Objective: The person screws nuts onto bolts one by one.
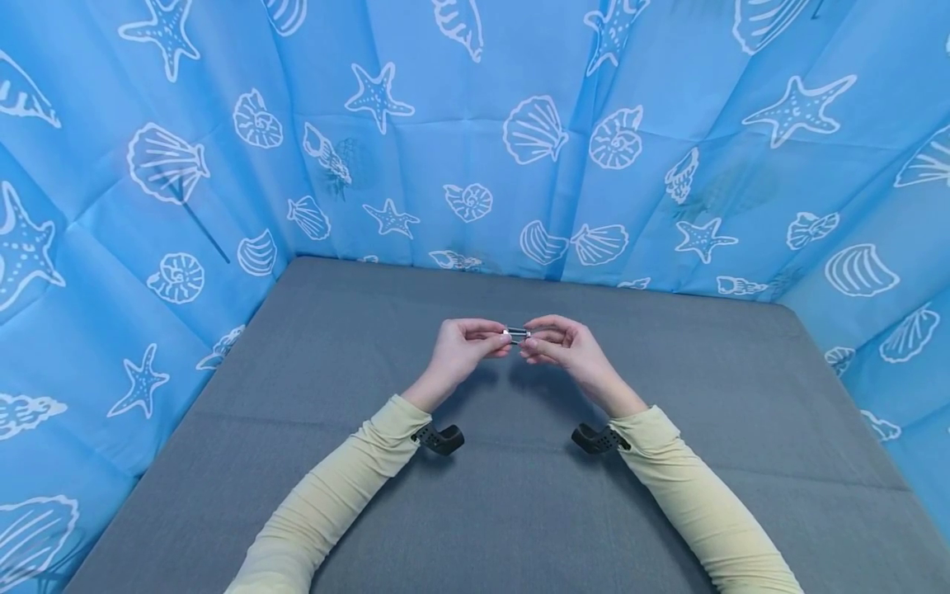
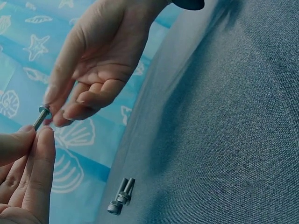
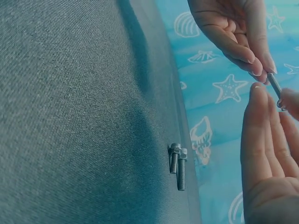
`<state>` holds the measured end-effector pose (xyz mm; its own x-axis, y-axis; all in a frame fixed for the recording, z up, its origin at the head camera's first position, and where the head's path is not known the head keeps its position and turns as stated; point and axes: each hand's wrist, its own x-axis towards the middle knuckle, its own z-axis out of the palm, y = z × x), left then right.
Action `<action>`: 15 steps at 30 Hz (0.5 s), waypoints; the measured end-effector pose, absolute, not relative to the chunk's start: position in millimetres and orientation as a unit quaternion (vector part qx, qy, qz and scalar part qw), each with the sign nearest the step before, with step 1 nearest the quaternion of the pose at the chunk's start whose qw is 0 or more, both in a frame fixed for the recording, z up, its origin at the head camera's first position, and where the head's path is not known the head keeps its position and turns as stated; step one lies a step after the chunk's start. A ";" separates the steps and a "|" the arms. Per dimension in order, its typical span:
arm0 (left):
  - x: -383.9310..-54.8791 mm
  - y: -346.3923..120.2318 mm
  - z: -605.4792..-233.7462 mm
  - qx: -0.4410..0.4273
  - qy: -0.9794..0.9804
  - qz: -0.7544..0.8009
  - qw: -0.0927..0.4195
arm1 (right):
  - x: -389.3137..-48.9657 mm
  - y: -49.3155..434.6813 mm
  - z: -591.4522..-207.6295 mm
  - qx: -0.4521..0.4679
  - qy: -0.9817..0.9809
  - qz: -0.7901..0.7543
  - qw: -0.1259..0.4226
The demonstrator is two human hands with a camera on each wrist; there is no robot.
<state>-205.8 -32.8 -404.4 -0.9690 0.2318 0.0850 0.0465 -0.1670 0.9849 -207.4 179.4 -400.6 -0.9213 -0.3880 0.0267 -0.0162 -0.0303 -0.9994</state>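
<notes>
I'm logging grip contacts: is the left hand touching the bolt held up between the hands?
Touching. The left wrist view shows it: the left hand pinches one end of the bolt between thumb and finger.

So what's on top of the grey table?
Two bolts lie close together on the grey table. In the head view, the left hand, right hand and sleeves cover parts of it; anything there is hidden.

glossy metal bolt (image 3: 274,83); matt woven cloth (image 2: 243,135)
</notes>
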 end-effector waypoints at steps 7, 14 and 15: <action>-206.0 -32.1 -404.7 0.110 0.653 0.747 0.058 | -207.6 176.6 -400.8 -0.137 0.702 -0.688 0.120; -202.4 -34.5 -397.5 0.108 0.646 0.752 0.074 | -206.3 176.7 -403.1 -0.151 0.687 -0.702 0.113; -200.9 -35.1 -394.8 0.107 0.648 0.751 0.075 | -206.6 176.9 -403.9 -0.155 0.682 -0.706 0.112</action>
